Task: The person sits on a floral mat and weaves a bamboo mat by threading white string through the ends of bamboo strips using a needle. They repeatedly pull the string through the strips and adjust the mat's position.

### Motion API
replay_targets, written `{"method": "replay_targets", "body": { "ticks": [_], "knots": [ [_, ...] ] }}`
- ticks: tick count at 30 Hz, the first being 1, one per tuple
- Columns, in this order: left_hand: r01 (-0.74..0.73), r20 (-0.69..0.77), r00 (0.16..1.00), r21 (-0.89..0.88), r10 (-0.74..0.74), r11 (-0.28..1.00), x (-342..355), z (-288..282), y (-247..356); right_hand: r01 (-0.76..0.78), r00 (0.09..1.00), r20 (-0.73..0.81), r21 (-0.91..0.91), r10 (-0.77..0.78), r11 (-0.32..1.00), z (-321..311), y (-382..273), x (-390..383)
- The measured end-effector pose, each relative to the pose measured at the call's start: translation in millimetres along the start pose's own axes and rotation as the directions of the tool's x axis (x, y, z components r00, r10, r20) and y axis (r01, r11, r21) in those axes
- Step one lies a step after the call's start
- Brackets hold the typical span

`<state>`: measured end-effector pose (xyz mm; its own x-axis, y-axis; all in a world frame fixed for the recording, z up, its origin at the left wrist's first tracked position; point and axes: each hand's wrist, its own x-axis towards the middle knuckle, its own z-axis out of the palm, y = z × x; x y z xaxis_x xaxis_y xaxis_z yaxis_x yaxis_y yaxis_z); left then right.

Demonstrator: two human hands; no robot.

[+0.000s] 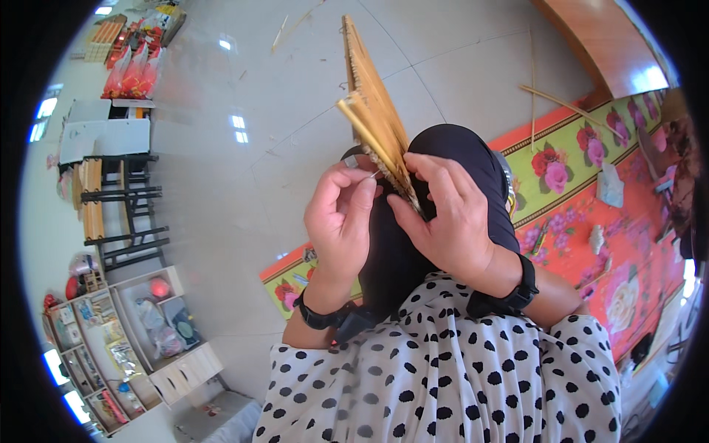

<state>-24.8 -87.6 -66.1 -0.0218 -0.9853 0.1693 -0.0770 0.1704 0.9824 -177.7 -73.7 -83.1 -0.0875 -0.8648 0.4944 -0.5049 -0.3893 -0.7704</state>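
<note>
A flat tan panel of stalks [384, 103] stands on edge between my knees, its long side pointing away from me. Rough stitching and cut ends run along its near left edge. One pale yellow stalk [360, 127] lies along that edge. My left hand [343, 218] is closed, thumb and forefinger pinching a thin, needle-like sliver [375, 175] beside the stitched edge. My right hand [452, 214] grips the panel's near end from the right, thumb on the near side and fingers on the far side. The panel partly hides the left fingertips.
Loose stalks [569, 107] lie on the floor and mat at the right. A red and green floral mat [576, 221] spreads on the right under a wooden furniture edge [602, 44]. Folded black-framed stools [125, 210] and a shelf unit [185, 373] stand along the left.
</note>
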Motion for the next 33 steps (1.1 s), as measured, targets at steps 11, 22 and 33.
{"method": "replay_targets", "body": {
  "ticks": [11, 22, 33],
  "knots": [
    [-0.065, 0.049, 0.996, -0.135, 0.072, 0.989, -2, -11, -11, 0.019, 0.992, -0.115, -0.189, -0.041, 0.982, 29, -15, 2],
    [0.076, -0.086, 0.991, -0.294, -0.106, 0.953, -13, -40, -26, 0.033, 0.999, 0.009, 0.029, -0.033, 0.999, 47, -15, -18],
    [-0.003, -0.018, 1.000, -0.287, -0.003, 0.958, -17, -40, -27, -0.019, 0.976, 0.215, 0.226, -0.031, 0.974, 40, 6, -17]
  ]
}}
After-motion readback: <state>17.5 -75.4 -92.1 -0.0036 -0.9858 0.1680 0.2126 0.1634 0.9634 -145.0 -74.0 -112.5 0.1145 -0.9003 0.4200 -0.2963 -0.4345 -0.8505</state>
